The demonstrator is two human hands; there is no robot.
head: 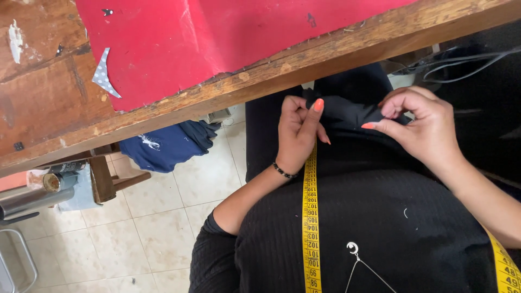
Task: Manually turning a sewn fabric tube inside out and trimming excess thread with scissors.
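now the black cloth [347, 111] sits in the upper middle of the frame, on the lap, just below the table edge [260, 81]. the left hand [298, 135] pinches its left end, thumb and fingers closed on the fold, and the right hand [420, 127] grips the right end with fingers curled tight. both hands are narrow and holding the cloth, which is stretched a little between them. to do this well, i think the fold must stay even and the pull gentle, because dark cloth on dark clothes is hard to see. a yellow tape [310, 217] hangs down the chest below the left hand. on the table lies red fabric [217, 38], with a grey dotted scrap [103, 73] at upper left. a blue garment [168, 145] lies under the table.
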